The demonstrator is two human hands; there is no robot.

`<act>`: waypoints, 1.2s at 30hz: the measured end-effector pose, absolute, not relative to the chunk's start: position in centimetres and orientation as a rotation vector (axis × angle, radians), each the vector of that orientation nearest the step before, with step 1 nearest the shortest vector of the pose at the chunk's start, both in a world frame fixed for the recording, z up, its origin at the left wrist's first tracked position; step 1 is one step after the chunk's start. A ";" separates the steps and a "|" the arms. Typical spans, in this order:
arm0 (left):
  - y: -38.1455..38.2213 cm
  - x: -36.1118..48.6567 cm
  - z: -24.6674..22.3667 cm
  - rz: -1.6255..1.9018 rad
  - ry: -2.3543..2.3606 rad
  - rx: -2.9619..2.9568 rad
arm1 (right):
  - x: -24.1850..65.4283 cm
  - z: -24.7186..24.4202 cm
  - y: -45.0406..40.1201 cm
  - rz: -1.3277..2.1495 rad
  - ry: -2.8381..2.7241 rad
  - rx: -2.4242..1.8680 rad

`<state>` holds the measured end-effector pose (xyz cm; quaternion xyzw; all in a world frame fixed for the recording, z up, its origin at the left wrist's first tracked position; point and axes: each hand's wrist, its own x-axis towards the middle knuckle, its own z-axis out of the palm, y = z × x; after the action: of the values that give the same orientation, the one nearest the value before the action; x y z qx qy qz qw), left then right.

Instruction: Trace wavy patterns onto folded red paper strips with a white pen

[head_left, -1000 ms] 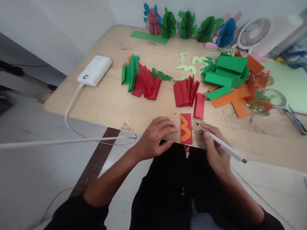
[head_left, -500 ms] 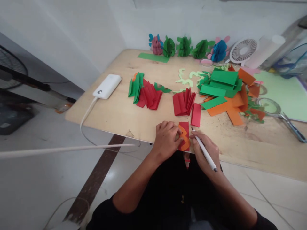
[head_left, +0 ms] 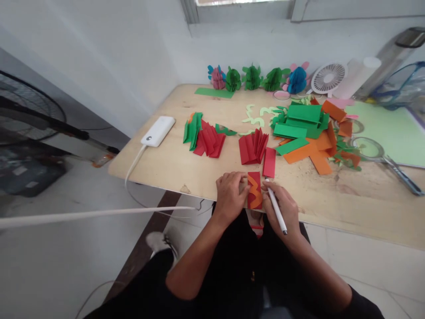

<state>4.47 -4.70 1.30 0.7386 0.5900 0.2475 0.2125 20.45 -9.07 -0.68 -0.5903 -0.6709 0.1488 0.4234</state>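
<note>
At the table's front edge lies a folded red paper strip [head_left: 250,200], with a wavy orange paper cutout [head_left: 255,188] on top of it. My left hand [head_left: 231,190] is bent, its thumb and fingertips closed at the strip's left edge. A white pen [head_left: 277,211] is gripped in my right hand [head_left: 283,206], its dark tip pointing away from me near the strip's upper right corner. Just beyond sits another red strip [head_left: 269,162], beside a pleated red paper stack [head_left: 253,147].
Green folded papers [head_left: 193,130] and red ones [head_left: 210,141] lie to the left, near a white power bank [head_left: 158,131] with its cable. On the right are green and orange paper pieces [head_left: 303,119] and scissors [head_left: 403,176]. Paper figures [head_left: 251,79] and a small fan [head_left: 330,78] stand behind.
My left fingers have drawn back from over the orange cutout to the strip's left edge, uncovering more of it. My right hand keeps the pen. The camera view has shifted.
</note>
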 end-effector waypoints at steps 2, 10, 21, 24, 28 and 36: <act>-3.7 4.2 1.7 0.556 1.609 2.156 | 20.4 -0.6 -9.1 0.358 -1.698 -1.481; -0.6 4.0 3.0 0.230 1.420 2.332 | 20.2 0.0 -9.2 0.330 -1.712 -1.480; -1.0 3.5 5.1 0.392 1.242 2.098 | 20.6 0.5 -9.2 0.606 -1.525 -1.467; -1.2 3.7 5.7 0.568 1.083 1.944 | 20.7 0.6 -9.2 0.716 -1.412 -1.502; -1.2 3.6 5.0 0.765 1.161 1.875 | 21.4 0.8 -9.3 0.724 -1.248 -1.553; -0.3 3.6 3.0 0.437 1.568 2.102 | 23.5 -0.2 -9.1 0.597 -1.114 -1.593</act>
<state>3.58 -0.29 3.04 0.7676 0.5727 0.1597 0.2392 23.47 -9.05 -0.21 -0.6662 -0.4660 0.2496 0.5261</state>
